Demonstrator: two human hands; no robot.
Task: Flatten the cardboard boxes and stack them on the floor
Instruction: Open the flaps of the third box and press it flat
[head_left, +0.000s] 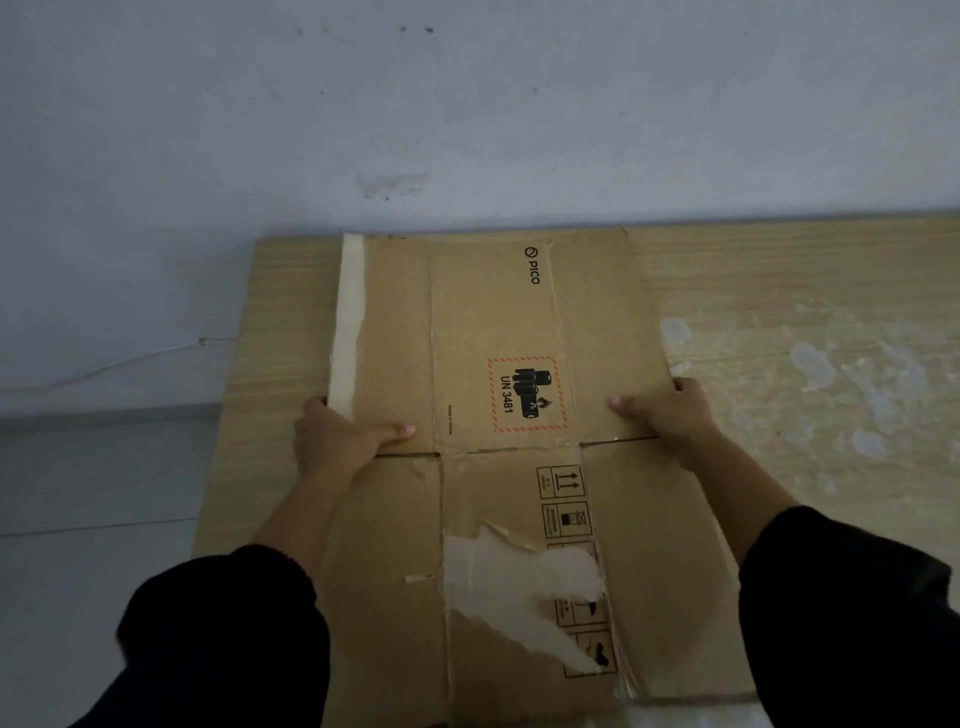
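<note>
The flattened box lies on the wooden surface by the far wall. The left hand and right hand each pinch a side edge, thumbs on top. It is probably light and will bend at the creases.

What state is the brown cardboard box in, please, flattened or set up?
Flattened: the brown cardboard box lies spread flat on the light wooden board.

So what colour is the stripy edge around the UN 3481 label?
The label border is red and white; head view shows it.
</note>
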